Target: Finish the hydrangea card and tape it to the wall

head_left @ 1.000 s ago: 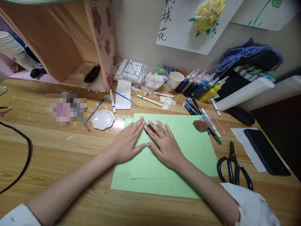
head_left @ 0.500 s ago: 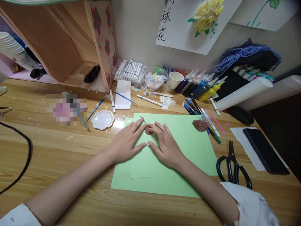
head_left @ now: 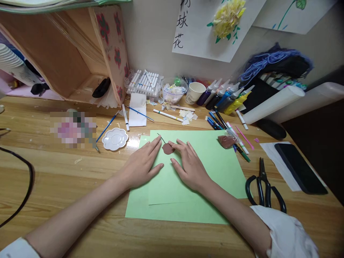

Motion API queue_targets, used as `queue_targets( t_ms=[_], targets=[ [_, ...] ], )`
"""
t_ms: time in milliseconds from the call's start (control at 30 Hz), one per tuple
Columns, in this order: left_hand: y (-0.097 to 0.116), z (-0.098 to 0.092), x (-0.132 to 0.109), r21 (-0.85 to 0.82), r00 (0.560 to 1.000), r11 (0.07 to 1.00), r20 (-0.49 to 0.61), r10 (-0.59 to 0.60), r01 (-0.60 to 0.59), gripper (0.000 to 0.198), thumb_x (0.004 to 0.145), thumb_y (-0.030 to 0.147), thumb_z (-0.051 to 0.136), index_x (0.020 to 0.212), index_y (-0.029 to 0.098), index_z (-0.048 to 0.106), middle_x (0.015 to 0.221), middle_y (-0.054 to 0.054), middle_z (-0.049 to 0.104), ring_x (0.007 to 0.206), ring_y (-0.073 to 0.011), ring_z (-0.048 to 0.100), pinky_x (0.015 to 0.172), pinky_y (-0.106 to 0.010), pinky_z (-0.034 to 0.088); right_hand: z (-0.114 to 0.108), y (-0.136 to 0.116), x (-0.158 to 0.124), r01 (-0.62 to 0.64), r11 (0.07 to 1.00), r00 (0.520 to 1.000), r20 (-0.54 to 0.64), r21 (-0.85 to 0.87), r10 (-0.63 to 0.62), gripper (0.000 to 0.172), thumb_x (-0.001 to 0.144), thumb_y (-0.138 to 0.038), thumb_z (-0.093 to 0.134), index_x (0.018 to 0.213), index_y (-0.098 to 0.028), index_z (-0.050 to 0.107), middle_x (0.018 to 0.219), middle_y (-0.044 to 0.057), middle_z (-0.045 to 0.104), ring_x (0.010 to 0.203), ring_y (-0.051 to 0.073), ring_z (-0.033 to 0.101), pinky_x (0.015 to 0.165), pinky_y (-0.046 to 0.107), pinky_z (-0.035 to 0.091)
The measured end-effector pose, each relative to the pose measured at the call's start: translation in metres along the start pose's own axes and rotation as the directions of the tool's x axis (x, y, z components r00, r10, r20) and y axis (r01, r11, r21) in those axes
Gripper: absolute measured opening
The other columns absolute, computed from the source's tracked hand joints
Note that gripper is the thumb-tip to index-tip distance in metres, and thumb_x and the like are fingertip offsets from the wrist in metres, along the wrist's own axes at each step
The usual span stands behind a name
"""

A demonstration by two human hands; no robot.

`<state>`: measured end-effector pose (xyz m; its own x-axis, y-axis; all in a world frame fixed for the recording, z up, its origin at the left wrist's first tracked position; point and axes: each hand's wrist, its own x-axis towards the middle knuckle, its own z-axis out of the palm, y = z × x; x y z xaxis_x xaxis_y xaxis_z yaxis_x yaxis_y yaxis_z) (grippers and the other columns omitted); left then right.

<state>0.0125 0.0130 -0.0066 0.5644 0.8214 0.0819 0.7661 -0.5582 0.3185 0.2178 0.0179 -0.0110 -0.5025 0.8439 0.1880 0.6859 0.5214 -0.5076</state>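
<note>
A flat brown clay piece (head_left: 168, 148) lies on the upper of two green paper sheets (head_left: 172, 186), with a thin dark stem line (head_left: 161, 138) running up and left from it. My left hand (head_left: 142, 161) rests on the paper just left of the clay, fingers stretched out, holding nothing. Across from it, my right hand (head_left: 190, 165) touches the clay's right edge with a fingertip; its fingers are apart and slightly bent. A bagged lump of brown clay (head_left: 226, 141) sits on the sheet's upper right corner.
Black-handled scissors (head_left: 264, 186) and a phone (head_left: 301, 168) lie to the right. Behind the paper are several pens (head_left: 215, 121), paint bottles (head_left: 227, 98), a paper cup (head_left: 195, 92) and a marker box (head_left: 145, 84). A white palette (head_left: 115, 139) sits left.
My left fingers have drawn back left from the clay, so more of it shows. My right hand stays at its right edge. The whole view has shifted slightly.
</note>
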Motion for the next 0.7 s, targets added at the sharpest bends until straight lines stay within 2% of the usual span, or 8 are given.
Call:
queue_targets(
  t_ms=[100, 200, 267, 367, 533, 700],
  targets=[
    [0.0025, -0.0015, -0.0019, 0.038, 0.999, 0.999, 0.025, 0.033, -0.034, 0.063, 0.093, 0.041, 0.036, 0.144, 0.008, 0.021, 0.15, -0.017, 0.024, 0.138, -0.0254, 0.025, 0.112, -0.043, 0.029, -0.0001, 0.0012, -0.0019, -0.008, 1.0, 0.999, -0.046, 0.026, 0.009, 0.04, 0.091, -0.027, 0.041, 0.129, -0.021, 0.033, 0.137, 0.007, 0.048, 0.135, 0.023, 0.031, 0.112, 0.054, 0.022],
    [0.0041, -0.0028, -0.0022, 0.053, 0.998, 0.997, 0.036, 0.057, -0.058, 0.06, 0.093, 0.039, 0.037, 0.143, 0.009, 0.023, 0.15, -0.015, 0.026, 0.138, -0.0252, 0.026, 0.112, -0.042, 0.029, 0.0007, 0.0026, -0.0046, -0.026, 0.999, 0.99, -0.135, 0.046, 0.033, 0.03, 0.09, -0.022, 0.039, 0.12, -0.02, 0.041, 0.127, 0.008, 0.057, 0.128, 0.023, 0.042, 0.109, 0.052, 0.03],
    [0.0041, -0.0034, -0.0017, 0.052, 0.997, 0.996, 0.031, 0.065, -0.067, 0.059, 0.092, 0.039, 0.038, 0.142, 0.009, 0.026, 0.149, -0.014, 0.029, 0.136, -0.0251, 0.029, 0.111, -0.041, 0.031, 0.0013, 0.003, -0.0057, -0.001, 0.999, 0.991, -0.136, 0.032, 0.005, 0.025, 0.09, -0.02, 0.039, 0.114, -0.019, 0.046, 0.122, 0.009, 0.061, 0.123, 0.023, 0.048, 0.106, 0.051, 0.034],
    [0.0039, -0.0041, -0.0013, 0.051, 0.997, 0.996, 0.025, 0.075, -0.076, 0.059, 0.092, 0.041, 0.039, 0.14, 0.009, 0.031, 0.147, -0.015, 0.033, 0.133, -0.0261, 0.035, 0.11, -0.041, 0.033, 0.0008, 0.0024, -0.0061, 0.032, 0.999, 0.993, -0.112, 0.008, -0.031, 0.025, 0.089, -0.02, 0.041, 0.113, -0.019, 0.048, 0.123, 0.009, 0.06, 0.122, 0.023, 0.049, 0.105, 0.048, 0.038],
    [0.0055, -0.0055, -0.0017, 0.063, 0.993, 0.993, 0.061, 0.099, -0.103, 0.065, 0.091, 0.042, 0.04, 0.145, 0.01, 0.02, 0.152, -0.015, 0.019, 0.138, -0.0264, 0.025, 0.111, -0.042, 0.029, -0.0004, 0.0012, -0.0076, 0.067, 0.998, 0.973, -0.222, -0.012, -0.068, 0.026, 0.087, -0.013, 0.039, 0.11, -0.017, 0.052, 0.119, 0.008, 0.063, 0.123, 0.021, 0.049, 0.104, 0.043, 0.04],
    [0.007, -0.0075, 0.0013, 0.05, 0.984, 0.989, 0.123, 0.131, -0.138, 0.061, 0.093, 0.041, 0.036, 0.146, 0.018, 0.017, 0.152, -0.006, 0.022, 0.139, -0.023, 0.022, 0.113, -0.042, 0.024, 0.0027, 0.001, -0.0091, 0.161, 0.964, 0.968, -0.155, -0.21, -0.196, 0.024, 0.084, -0.011, 0.044, 0.102, -0.015, 0.06, 0.105, 0.009, 0.07, 0.109, 0.023, 0.059, 0.101, 0.043, 0.042]
  ],
)
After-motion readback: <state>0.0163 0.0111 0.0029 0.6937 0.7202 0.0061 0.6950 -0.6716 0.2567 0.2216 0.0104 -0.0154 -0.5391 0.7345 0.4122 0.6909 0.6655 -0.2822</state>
